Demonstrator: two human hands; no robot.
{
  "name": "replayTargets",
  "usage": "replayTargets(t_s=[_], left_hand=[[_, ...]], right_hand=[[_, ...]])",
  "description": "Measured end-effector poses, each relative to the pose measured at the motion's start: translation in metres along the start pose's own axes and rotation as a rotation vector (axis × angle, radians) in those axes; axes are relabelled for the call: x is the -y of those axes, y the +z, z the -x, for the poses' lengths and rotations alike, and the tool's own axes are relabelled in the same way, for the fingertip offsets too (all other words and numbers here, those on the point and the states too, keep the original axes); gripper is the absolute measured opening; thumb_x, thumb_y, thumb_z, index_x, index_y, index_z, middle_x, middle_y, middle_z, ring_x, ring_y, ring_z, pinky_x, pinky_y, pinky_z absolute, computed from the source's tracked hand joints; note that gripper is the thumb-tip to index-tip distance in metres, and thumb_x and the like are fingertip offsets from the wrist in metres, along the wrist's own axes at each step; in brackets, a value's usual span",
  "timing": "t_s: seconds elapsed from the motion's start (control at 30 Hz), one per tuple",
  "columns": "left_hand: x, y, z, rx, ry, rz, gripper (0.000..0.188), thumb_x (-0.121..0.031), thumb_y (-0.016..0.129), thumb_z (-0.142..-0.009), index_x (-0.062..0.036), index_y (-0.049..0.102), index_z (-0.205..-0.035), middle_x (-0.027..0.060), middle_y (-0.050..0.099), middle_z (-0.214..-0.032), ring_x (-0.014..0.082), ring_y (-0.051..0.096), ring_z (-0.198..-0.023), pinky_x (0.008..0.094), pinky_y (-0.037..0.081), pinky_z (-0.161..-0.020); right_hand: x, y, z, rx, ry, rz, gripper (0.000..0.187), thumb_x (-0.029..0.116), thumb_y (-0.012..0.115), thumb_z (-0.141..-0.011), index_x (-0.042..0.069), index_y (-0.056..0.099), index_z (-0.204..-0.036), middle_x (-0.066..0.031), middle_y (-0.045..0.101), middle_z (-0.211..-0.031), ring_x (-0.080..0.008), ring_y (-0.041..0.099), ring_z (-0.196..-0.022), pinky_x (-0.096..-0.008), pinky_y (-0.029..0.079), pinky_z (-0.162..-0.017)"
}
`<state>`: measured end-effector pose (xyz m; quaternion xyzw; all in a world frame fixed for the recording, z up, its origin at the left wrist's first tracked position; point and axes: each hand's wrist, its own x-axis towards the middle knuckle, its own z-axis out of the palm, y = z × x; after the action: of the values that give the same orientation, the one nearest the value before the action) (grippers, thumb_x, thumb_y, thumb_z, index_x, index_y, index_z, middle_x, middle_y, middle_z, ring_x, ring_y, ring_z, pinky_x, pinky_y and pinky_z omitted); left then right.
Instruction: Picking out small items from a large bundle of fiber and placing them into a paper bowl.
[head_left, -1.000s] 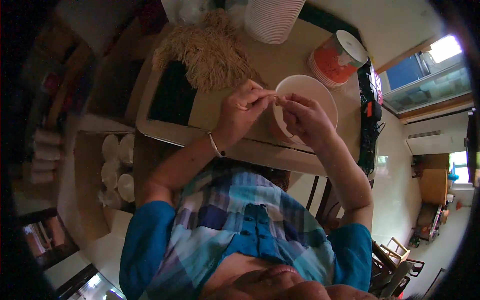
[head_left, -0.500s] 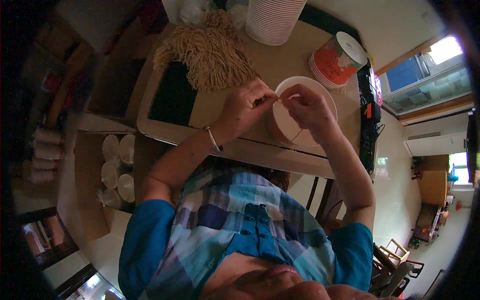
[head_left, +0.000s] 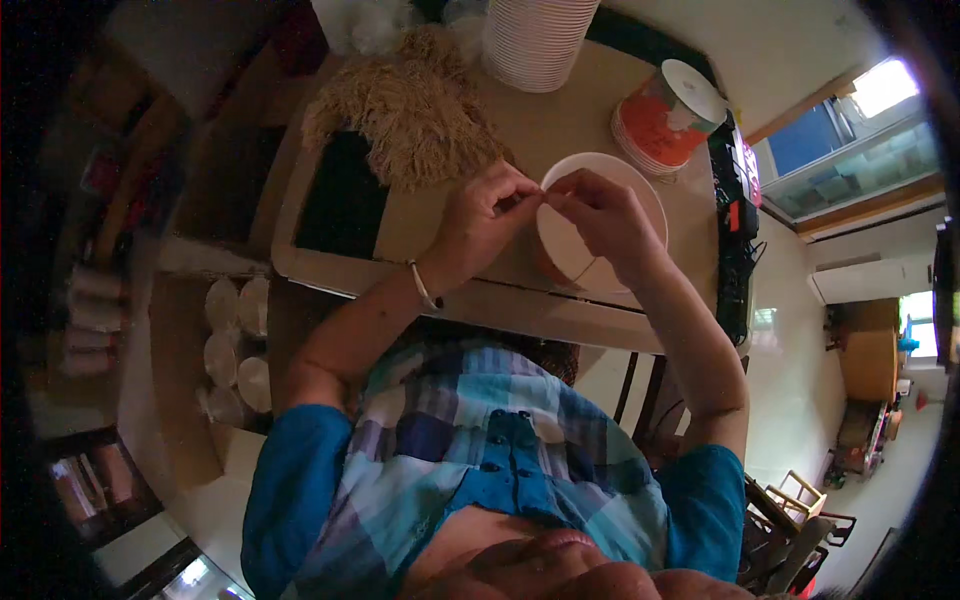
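Note:
Above the rim of a white-lined paper bucket (head_left: 640,205), both my hands meet fingertip to fingertip. My left hand (head_left: 487,212) is pinched closed at the bucket's left side. My right hand (head_left: 607,218) reaches over the opening, its thumb and forefinger also pinched. A tiny pale bit between them looks like a cord end; the fingers cover most of it. Inside the bucket a thin cord (head_left: 590,268) runs from below my right hand to the near wall. Just beyond my left hand lies a heaped bundle of tan cords (head_left: 410,115).
A tall stack of white buckets (head_left: 540,40) stands at the far edge of the table (head_left: 450,225). To the right are nested orange printed buckets (head_left: 660,125) and a dark strip of clutter (head_left: 735,230). An open carton (head_left: 185,400) holding white rolled packs stands on the left.
My hands stay pinched together over the bucket, with the fingertips pressed closer and less of the pale bit showing. The view has shifted slightly.

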<state>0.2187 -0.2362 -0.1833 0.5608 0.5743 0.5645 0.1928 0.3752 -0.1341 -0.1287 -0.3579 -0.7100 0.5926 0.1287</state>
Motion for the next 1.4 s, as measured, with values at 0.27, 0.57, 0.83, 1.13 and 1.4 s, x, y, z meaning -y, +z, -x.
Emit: replayTargets(t_s=[0.27, 0.57, 0.83, 1.13, 1.4], left_hand=[[-0.003, 0.0, 0.003, -0.028, 0.014, -0.017, 0.009, -0.008, 0.067, -0.086, -0.0035, 0.067, -0.094, 0.0048, 0.061, -0.091, 0.0147, 0.059, -0.086, 0.0267, 0.047, -0.074], [0.0, 0.002, 0.002, -0.054, -0.001, 0.016, 0.009, -0.01, 0.067, -0.086, -0.0034, 0.066, -0.093, 0.0036, 0.06, -0.089, 0.013, 0.057, -0.083, 0.0262, 0.046, -0.073], [0.002, 0.003, 0.005, -0.081, 0.017, 0.022, 0.008, -0.009, 0.067, -0.087, -0.0031, 0.067, -0.092, 0.0033, 0.061, -0.089, 0.0131, 0.058, -0.084, 0.0254, 0.046, -0.073], [0.003, 0.002, 0.008, -0.081, -0.008, 0.056, 0.009, -0.007, 0.064, -0.088, -0.004, 0.068, -0.095, 0.003, 0.062, -0.091, 0.0114, 0.059, -0.083, 0.0255, 0.047, -0.073], [0.008, -0.009, 0.0, -0.033, 0.062, 0.01, 0.007, -0.005, 0.063, -0.088, -0.0032, 0.067, -0.094, 0.0043, 0.062, -0.089, 0.0141, 0.06, -0.082, 0.0271, 0.048, -0.072]], right_hand=[[-0.017, -0.003, -0.008, -0.07, -0.237, 0.289, 0.017, 0.016, 0.066, -0.086, 0.0, 0.064, -0.091, -0.007, 0.068, -0.081, -0.009, 0.058, -0.072, -0.0288, 0.049, -0.067], [-0.005, 0.0, -0.001, -0.04, -0.192, 0.076, 0.012, 0.014, 0.065, -0.088, 0.007, 0.065, -0.097, 0.0044, 0.059, -0.075, -0.002, 0.046, -0.062, -0.0199, 0.034, -0.049], [-0.003, 0.008, -0.004, -0.058, -0.118, 0.112, 0.018, 0.015, 0.068, -0.086, -0.001, 0.065, -0.093, -0.0048, 0.066, -0.081, -0.008, 0.057, -0.075, -0.0253, 0.048, -0.068], [-0.009, 0.008, -0.006, -0.052, -0.122, 0.133, 0.016, 0.013, 0.064, -0.087, -0.002, 0.065, -0.092, -0.0089, 0.069, -0.086, -0.0118, 0.061, -0.078, -0.0294, 0.049, -0.071], [-0.004, 0.01, -0.002, -0.015, -0.147, 0.135, 0.017, 0.014, 0.063, -0.088, -0.002, 0.065, -0.094, -0.0087, 0.069, -0.085, -0.01, 0.059, -0.078, -0.0284, 0.049, -0.072]])
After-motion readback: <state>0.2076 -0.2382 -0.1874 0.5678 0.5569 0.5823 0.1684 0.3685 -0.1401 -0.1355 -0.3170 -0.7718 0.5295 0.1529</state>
